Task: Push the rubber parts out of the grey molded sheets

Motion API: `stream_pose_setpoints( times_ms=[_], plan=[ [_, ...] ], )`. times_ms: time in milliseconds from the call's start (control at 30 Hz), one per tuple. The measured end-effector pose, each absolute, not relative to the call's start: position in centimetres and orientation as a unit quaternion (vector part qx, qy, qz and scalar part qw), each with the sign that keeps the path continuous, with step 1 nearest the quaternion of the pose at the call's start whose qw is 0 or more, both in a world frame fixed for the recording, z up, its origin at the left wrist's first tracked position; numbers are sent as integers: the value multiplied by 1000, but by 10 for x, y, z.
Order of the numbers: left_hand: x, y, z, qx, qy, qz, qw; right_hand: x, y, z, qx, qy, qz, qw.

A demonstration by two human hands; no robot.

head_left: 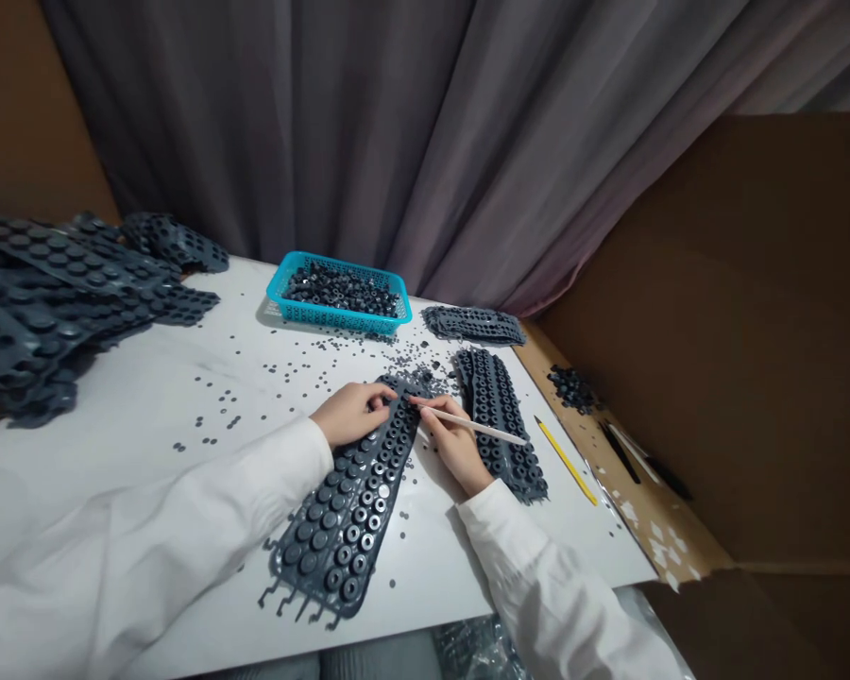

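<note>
A long dark rubber sheet (350,515) studded with round washers lies on the white table (184,406) in front of me. My left hand (350,413) rests on its far end, fingers curled and pressing the sheet down. My right hand (457,444) is closed around a thin white stick (478,427), whose tip touches the sheet's upper end next to my left fingers. White sleeves cover both arms.
A blue basket (336,293) of loose dark washers stands at the back. Stacked rubber sheets (57,302) pile at the left; more sheets (500,416) lie right of my hand. A yellow pencil (565,460) and scattered small discs lie around. Cardboard walls stand right.
</note>
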State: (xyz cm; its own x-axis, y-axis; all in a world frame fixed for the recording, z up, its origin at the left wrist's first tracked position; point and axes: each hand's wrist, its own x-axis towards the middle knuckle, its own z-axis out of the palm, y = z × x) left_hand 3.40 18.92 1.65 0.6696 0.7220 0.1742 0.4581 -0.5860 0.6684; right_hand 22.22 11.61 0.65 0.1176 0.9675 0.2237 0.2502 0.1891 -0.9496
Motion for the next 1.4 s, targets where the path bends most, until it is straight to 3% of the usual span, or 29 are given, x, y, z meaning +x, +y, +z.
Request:
stream_pose_setpoints(
  times_ms=[867,1400],
  plan=[
    [49,209,8,861,300,245,330,224,115,9,-506,-558,429,499],
    [49,211,9,867,288,236,332,224,117,9,-519,-615,357,473]
  ],
)
